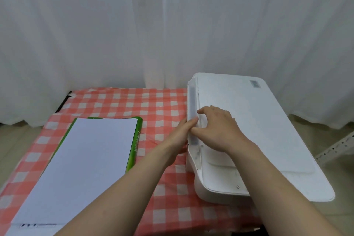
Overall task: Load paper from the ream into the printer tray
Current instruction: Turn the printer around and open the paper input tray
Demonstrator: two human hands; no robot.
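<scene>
Two hands, one printer, one opened ream: stock as I read it from my remote station.

Item 1, printer (249,130): white, lid shut, standing at the right end of the worktop (162,188), which is covered by a red-and-white checked cloth. A narrow flap (192,113) runs along its left edge; I judge this to be the tray cover, not yet raised.

Item 2, left hand (180,134): pressed flat against the printer's left side, fingers extended up to the flap. Its grip is loose; it clasps nothing I can make out.

Item 3, right hand (216,130): lying on the lid, fingertips curled over the flap's edge, thumb beneath. A pinching grip on the flap, partly closed.

Item 4, ream (84,159): white sheets lying bare on their opened green wrapper (135,143), at the left of the worktop, well apart from both hands. No sheet is held.

Risks, my judgement: the flap looks thin, and a one-sided pull could twist or snap its hinge. The printer's right part overhangs the cloth edge, so a hard tug could shift or tip it. Sheets lifted unsquared from the loose stack may fan out or feed skewed.
</scene>
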